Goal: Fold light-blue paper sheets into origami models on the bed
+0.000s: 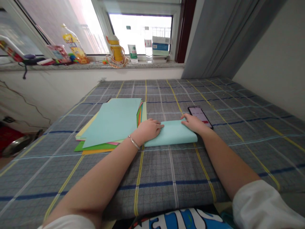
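A light blue sheet of paper (pixel 175 133) lies folded over on the checked cloth, its near edge a rounded bend. My left hand (pixel 150 129) presses on its left end, fingers stretched out over the paper. At the far edge, toward the right, my right hand (pixel 192 122) has its fingers curled and the thumb and forefinger closed on the paper. To the left is a stack of coloured paper (pixel 114 119), a light blue sheet on top with green, yellow, orange and pink edges showing under it. A silver bangle (pixel 134 142) circles my left wrist.
A phone (pixel 201 117) with its screen lit lies just beyond my right hand. The checked cloth (pixel 166 173) covers the surface. On the windowsill behind stand a yellow bottle (pixel 116 48), a drink bottle (pixel 75 44), a white tube (pixel 132 53) and boxes (pixel 160 47). A grey curtain (pixel 221 35) hangs right.
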{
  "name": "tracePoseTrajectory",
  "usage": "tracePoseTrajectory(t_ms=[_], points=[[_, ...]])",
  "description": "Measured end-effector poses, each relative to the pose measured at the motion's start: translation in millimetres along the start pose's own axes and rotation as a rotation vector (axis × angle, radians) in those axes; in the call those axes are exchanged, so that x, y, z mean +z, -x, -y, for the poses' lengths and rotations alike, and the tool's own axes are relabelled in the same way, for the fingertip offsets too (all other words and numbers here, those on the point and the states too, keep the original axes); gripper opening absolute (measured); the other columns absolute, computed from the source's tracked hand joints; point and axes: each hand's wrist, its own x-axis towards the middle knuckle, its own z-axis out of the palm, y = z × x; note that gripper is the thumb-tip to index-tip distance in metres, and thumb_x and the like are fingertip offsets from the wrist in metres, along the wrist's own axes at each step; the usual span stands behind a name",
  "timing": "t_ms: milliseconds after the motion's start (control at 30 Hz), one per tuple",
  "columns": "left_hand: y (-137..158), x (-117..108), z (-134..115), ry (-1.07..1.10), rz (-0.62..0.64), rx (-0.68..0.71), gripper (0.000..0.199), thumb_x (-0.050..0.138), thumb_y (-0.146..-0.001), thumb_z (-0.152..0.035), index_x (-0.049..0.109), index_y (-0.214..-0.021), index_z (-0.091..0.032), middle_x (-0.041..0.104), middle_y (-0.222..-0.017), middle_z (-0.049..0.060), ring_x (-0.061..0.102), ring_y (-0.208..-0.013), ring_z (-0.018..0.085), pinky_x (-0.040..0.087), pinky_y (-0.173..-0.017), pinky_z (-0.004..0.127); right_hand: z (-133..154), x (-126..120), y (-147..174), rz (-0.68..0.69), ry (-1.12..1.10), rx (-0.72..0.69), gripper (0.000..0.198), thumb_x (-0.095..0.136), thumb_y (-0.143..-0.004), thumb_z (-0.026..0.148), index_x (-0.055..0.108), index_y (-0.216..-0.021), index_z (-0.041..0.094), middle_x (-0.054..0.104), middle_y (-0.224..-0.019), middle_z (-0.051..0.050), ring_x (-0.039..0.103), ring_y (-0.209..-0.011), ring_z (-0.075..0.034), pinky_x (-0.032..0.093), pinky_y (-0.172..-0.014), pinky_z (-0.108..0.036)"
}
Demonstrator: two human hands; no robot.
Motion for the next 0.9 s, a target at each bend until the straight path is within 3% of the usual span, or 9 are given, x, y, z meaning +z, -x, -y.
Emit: tracePoseTrajectory(t_ms=[133, 267, 567, 900], points=[[5.4, -0.5, -26.4, 0.004, 0.006, -0.126, 0.046, 0.030, -0.100, -0.038, 0.061, -0.126, -0.015, 0.061, -0.130, 0.013, 0.060, -0.113, 0.024, 0.042, -0.099, 0.039, 0.6, 0.2, 1.0, 0.006, -0.017, 0.009, 0.027, 0.057, -0.089, 0.026, 0.060, -0.114, 0.018, 0.071, -0.101, -0.010, 0.065, -0.091, -0.023, 0.044, -0.077, -0.028], [11.4, 6.4, -43.2, -0.013, -0.050, -0.225, 0.055, 0.036, -0.098, -0.049, 0.054, -0.134, -0.011, 0.054, -0.139, 0.015, 0.052, -0.123, 0.032, 0.041, -0.102, 0.044, 1.2, 0.7, 1.8, -0.007, -0.014, 0.007, 0.027, 0.057, -0.089, 0.025, 0.060, -0.115, 0.018, 0.071, -0.104, -0.011, 0.065, -0.094, -0.023, 0.044, -0.077, -0.028], [15.9, 17.6, -49.6, 0.040, -0.014, -0.269, 0.072, 0.029, -0.097, -0.058, 0.040, -0.144, -0.005, 0.037, -0.151, 0.022, 0.033, -0.141, 0.035, 0.028, -0.114, 0.050, 1.7, 1.4, 5.6, -0.045, -0.027, 0.026, 0.027, 0.057, -0.090, 0.026, 0.060, -0.116, 0.020, 0.072, -0.103, -0.010, 0.066, -0.093, -0.023, 0.043, -0.076, -0.028], [18.6, 28.0, -58.8, 0.028, -0.060, -0.315, 0.088, 0.029, -0.089, -0.073, 0.034, -0.147, -0.006, 0.029, -0.155, 0.024, 0.020, -0.144, 0.042, 0.018, -0.112, 0.066, 2.8, 2.1, 8.0, -0.069, -0.024, 0.016, 0.028, 0.057, -0.090, 0.026, 0.060, -0.116, 0.019, 0.071, -0.105, -0.011, 0.065, -0.093, -0.024, 0.043, -0.077, -0.030]])
